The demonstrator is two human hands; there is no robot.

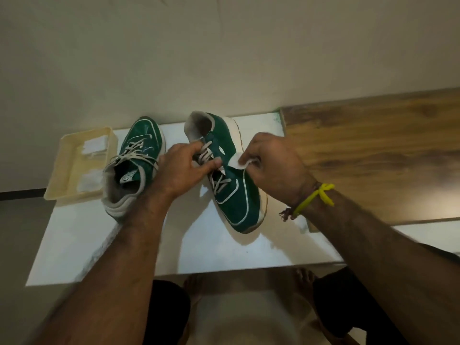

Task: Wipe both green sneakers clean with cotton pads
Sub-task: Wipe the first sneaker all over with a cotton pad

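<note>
Surroundings: a cream tray [62, 175] at frame left on the white counter [154, 255], holding perhaps two white pads.
Count: two sneakers, left sneaker [139, 155] and right sneaker [231, 185], mid-frame.
Grip: left hand [184, 170] clenched on the right sneaker's laces; right hand [273, 168] pinches a cotton pad [237, 161] against its side.

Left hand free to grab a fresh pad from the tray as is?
Probably not yet: the left hand is gripping the right sneaker at the laces. Once released, the tray lies past the left sneaker.
</note>
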